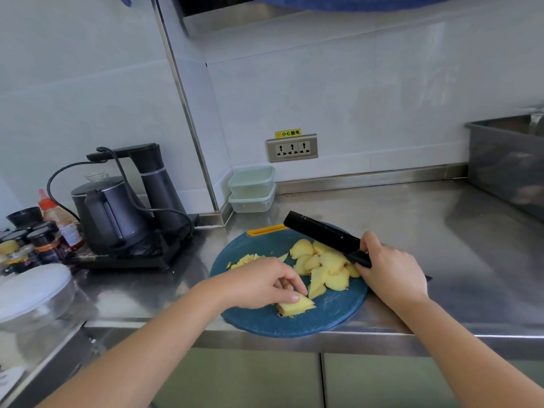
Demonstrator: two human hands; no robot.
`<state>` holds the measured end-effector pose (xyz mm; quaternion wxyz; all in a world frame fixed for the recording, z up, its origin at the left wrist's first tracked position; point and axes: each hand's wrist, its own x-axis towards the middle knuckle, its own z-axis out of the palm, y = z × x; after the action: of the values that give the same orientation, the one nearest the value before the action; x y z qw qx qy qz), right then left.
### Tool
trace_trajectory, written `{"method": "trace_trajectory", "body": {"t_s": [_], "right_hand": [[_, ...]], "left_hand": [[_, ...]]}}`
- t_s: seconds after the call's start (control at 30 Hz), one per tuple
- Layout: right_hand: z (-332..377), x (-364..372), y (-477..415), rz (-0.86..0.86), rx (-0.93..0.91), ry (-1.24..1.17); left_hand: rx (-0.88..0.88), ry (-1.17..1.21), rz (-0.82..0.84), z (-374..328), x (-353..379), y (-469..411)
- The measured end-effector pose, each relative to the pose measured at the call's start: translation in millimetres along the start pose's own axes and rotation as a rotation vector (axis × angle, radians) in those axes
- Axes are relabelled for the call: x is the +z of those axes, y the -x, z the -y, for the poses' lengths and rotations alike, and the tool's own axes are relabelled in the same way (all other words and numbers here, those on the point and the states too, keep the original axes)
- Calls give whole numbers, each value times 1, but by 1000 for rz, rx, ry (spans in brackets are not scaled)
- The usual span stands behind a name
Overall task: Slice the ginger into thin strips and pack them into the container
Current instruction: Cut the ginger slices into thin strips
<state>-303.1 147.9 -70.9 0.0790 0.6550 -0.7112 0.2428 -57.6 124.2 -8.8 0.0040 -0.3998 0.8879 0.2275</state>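
Stainless steel counter (412,231) carries a round blue cutting board (332,316) at its front edge. Two stacked pale green lidded plastic containers (251,189) stand in the counter's back corner, well apart from the board. The right hand (391,272) is clamped round the handle of a black rectangular cleaver (321,231), whose blade touches the peeled yellow ginger slices (326,266) mid-board. The left hand (265,285) pinches a wedge-shaped ginger piece (297,307) near the board's front edge. Thin ginger strips (244,260) lie at the board's left edge.

Ginger slices (322,267) on cutting board (259,322); containers (251,189) behind.
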Motion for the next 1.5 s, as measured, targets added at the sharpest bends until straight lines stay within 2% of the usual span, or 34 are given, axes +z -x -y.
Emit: {"method": "trace_trajectory", "body": {"t_s": [0.13, 0.27, 0.53, 0.9, 1.13, 1.33, 1.4, 1.5], "right_hand": [[-1, 1, 0, -3, -4, 3], [-1, 1, 0, -1, -4, 1], [-1, 1, 0, -2, -12, -8], [1, -1, 0, -1, -25, -36], [5, -12, 6, 47, -32, -4], [27, -34, 28, -42, -95, -82], [43, -47, 36, 16, -55, -188], [67, -63, 52, 288, 126, -469]], "left_hand": [[-7, -108, -42, 2, 8, -1], [-20, -41, -48, 1, 11, 4], [-6, -145, -158, -11, 30, 9], [-294, -328, -253, 0, 30, 29], [-377, -298, -334, 21, 24, 41], [-431, -134, -369, 26, 23, 44], [-454, -48, -380, 28, 21, 44], [-486, -21, -388, 30, 17, 47]]}}
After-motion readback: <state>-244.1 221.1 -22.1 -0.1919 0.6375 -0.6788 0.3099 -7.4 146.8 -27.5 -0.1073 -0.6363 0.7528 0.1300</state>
